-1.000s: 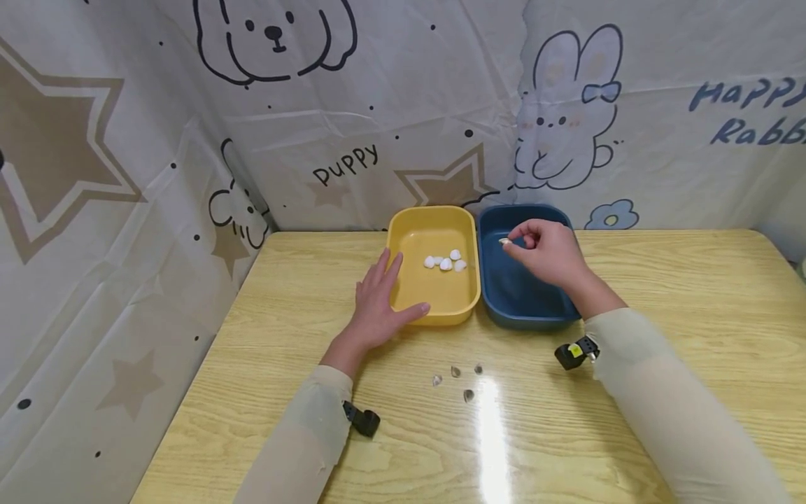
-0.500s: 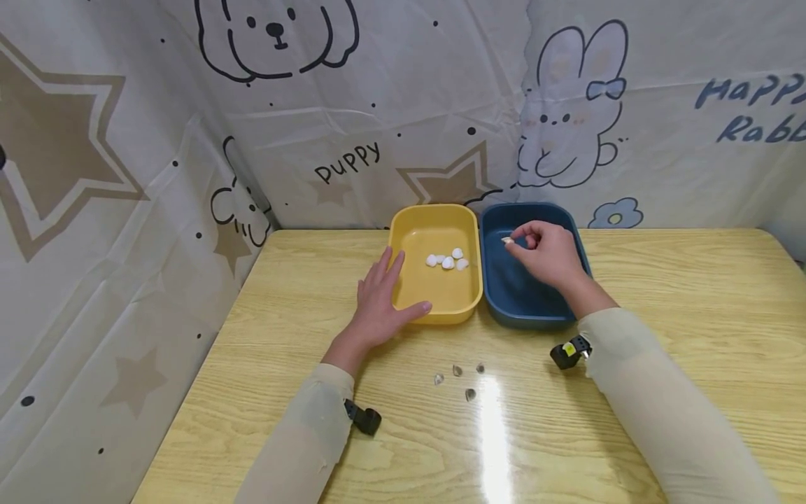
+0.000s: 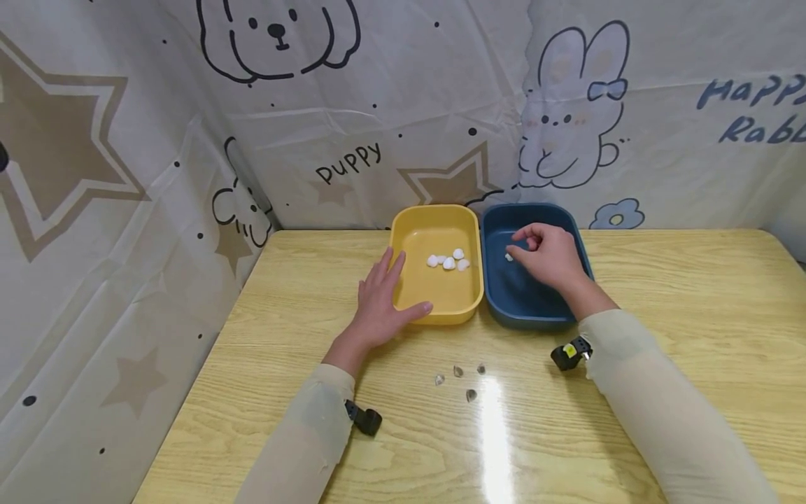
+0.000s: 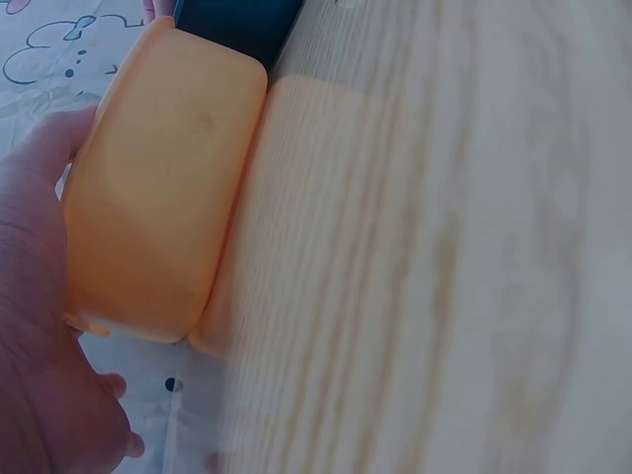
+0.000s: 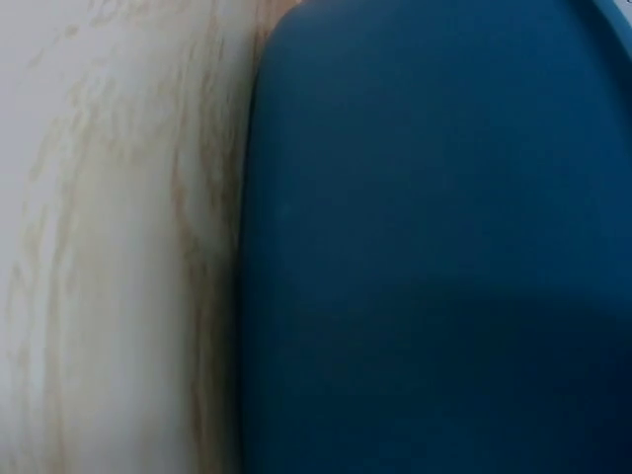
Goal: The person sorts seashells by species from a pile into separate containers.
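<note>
My right hand is over the blue tray, thumb and index finger slightly apart with nothing between them. Just below the thumb tip shows a small whitish shell, inside the tray's outline. My left hand rests spread at the yellow tray, fingers along its left rim and thumb at the front corner. Several white shells lie together inside that tray. In the left wrist view the yellow tray's outer wall fills the space beside the hand. The right wrist view shows mostly the blue tray's outer wall.
Several small dark shells lie on the wooden table in front of the trays. Both trays stand side by side near the back edge, close to a printed cloth. A bright glare streak crosses the table front.
The right thumb and index finger have parted and let go of the whitish shell, which now shows lower, below them. My left hand has stayed at the yellow tray.
</note>
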A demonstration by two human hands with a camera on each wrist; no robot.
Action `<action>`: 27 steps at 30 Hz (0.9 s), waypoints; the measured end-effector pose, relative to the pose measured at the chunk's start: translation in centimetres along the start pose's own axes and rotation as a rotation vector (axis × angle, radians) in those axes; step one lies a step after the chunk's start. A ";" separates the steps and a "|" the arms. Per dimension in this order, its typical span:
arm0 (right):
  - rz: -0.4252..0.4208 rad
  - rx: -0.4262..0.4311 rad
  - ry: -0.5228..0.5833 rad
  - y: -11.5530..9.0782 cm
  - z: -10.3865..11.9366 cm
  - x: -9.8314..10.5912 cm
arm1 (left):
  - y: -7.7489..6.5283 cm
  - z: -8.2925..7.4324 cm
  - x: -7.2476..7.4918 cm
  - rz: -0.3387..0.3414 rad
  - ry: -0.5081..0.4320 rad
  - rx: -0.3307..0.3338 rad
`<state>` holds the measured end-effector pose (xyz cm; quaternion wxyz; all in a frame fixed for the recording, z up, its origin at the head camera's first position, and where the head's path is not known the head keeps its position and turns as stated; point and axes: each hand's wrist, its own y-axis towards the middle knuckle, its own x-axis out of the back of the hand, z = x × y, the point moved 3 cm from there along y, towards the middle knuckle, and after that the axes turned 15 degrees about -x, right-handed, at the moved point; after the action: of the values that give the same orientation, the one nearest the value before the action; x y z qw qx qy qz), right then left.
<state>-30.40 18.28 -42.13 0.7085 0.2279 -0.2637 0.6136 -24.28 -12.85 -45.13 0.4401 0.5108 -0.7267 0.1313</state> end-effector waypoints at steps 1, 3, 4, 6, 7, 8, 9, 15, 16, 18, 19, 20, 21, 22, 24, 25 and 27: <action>-0.002 0.000 0.003 0.0 0.0 0.1 | 0.0 0.0 0.0 0.000 -0.002 -0.001; -0.004 0.005 0.010 -0.2 0.1 0.3 | 0.0 -0.1 0.0 -0.003 -0.002 -0.003; -0.005 0.006 0.014 -0.2 0.1 0.4 | 0.0 -0.1 0.0 -0.004 0.000 -0.006; -0.006 0.009 0.017 -0.5 0.2 0.6 | 0.1 -0.2 0.1 -0.008 0.001 -0.008; -0.004 0.010 0.018 -0.7 0.3 0.8 | 0.1 -0.2 0.1 -0.008 0.001 -0.009; -0.003 0.011 0.017 -0.9 0.3 0.9 | 0.1 -0.2 0.1 -0.008 0.004 -0.010; -0.002 0.011 0.013 -1.1 0.4 0.9 | 0.1 -0.2 0.1 -0.009 0.001 -0.011; 0.002 0.047 0.017 -2.9 1.1 1.4 | 0.1 -0.1 0.0 -0.006 -0.008 -0.009; 0.002 0.056 0.023 -3.2 1.3 1.5 | 0.1 -0.1 0.0 -0.005 -0.007 -0.007; 0.007 0.079 0.033 -4.0 1.6 1.6 | 0.1 -0.1 0.0 -0.008 -0.005 -0.008; 0.012 0.091 0.039 -4.4 1.8 1.7 | 0.1 -0.1 -0.1 -0.009 -0.004 -0.009; 0.016 0.105 0.042 -4.7 1.9 1.7 | 0.1 -0.1 -0.1 -0.010 -0.004 -0.010; 0.023 0.119 0.045 -5.1 2.1 1.7 | 0.1 -0.1 -0.1 -0.011 -0.007 -0.011; 0.031 0.131 0.048 -5.4 2.2 1.7 | 0.1 -0.1 -0.1 -0.013 -0.010 -0.011; 0.046 0.158 0.053 -6.1 2.5 1.7 | 0.1 -0.2 -0.1 -0.015 -0.016 -0.010; 0.054 0.169 0.056 -6.5 2.6 1.8 | 0.1 -0.2 -0.1 -0.014 -0.020 -0.007; 0.065 0.185 0.061 -7.2 2.9 1.7 | 0.1 -0.2 -0.1 -0.012 -0.021 -0.005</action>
<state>-23.40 16.69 -38.83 0.6720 0.2649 -0.1916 0.6645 -24.24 -12.65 -45.11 0.4345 0.5153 -0.7287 0.1213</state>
